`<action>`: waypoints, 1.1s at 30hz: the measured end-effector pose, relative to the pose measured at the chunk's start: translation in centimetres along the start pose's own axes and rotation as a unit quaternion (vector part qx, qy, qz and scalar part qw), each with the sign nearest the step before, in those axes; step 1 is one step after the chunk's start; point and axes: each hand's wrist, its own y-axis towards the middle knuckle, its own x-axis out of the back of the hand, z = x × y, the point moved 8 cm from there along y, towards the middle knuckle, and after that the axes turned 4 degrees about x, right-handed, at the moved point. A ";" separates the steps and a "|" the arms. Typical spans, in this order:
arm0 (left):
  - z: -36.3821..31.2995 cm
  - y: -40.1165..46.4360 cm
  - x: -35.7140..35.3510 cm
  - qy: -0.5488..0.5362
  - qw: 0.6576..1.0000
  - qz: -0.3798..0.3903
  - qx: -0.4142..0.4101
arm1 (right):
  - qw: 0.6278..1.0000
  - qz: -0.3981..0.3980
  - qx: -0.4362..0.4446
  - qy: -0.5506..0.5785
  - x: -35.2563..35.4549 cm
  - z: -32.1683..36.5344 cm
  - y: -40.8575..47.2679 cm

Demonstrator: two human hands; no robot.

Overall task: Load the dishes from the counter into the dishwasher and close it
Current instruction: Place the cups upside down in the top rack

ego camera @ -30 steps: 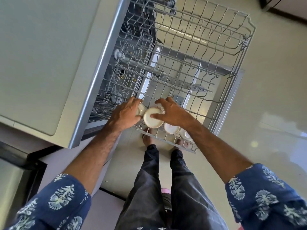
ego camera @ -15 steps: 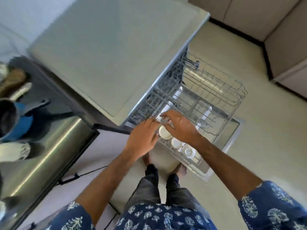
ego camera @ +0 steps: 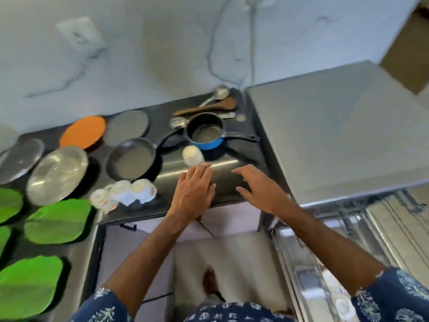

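My left hand (ego camera: 193,190) hovers over the dark counter (ego camera: 222,182) with fingers straight, its fingertips just below a white cup (ego camera: 192,155) lying there. My right hand (ego camera: 261,188) is spread beside it, holding nothing. More white cups (ego camera: 126,192) cluster to the left. A frying pan (ego camera: 132,159), a blue saucepan (ego camera: 204,131), steel plates (ego camera: 56,174), an orange plate (ego camera: 82,131) and spoons (ego camera: 209,105) lie further back. The dishwasher rack (ego camera: 348,228) stands pulled out at the lower right, with white cups (ego camera: 334,287) in it.
Green leaf-shaped plates (ego camera: 58,219) lie along the left edge. The dishwasher's grey top (ego camera: 336,135) fills the right side. A marble wall (ego camera: 162,43) rises behind the counter. My legs and a foot show below on the floor.
Both hands have let go of the cups in the rack and moved up over the counter. My view has swung from the dishwasher to the counter.
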 end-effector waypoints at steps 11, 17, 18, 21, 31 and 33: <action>27.8 -9.7 3.8 0.010 0.979 -0.010 0.201 | 0.987 0.115 0.105 -0.039 -15.8 19.0 16.1; 32.7 -10.2 0.0 0.020 0.981 0.083 0.177 | 0.966 0.163 0.059 -0.194 -21.4 21.1 19.5; 32.8 -10.0 -0.5 0.033 0.981 0.087 0.168 | 0.964 0.164 0.048 -0.202 -21.8 20.9 19.7; 32.8 -9.2 -1.1 0.059 0.984 0.059 0.156 | 0.967 0.168 0.017 -0.188 -22.7 20.0 19.6; 33.0 -7.7 -2.2 0.054 0.983 0.043 0.171 | 0.989 0.138 -0.047 -0.003 -22.1 17.6 18.7; 32.6 -7.6 -1.7 0.043 0.987 0.016 0.152 | 0.987 0.111 -0.078 0.080 -20.9 16.5 18.1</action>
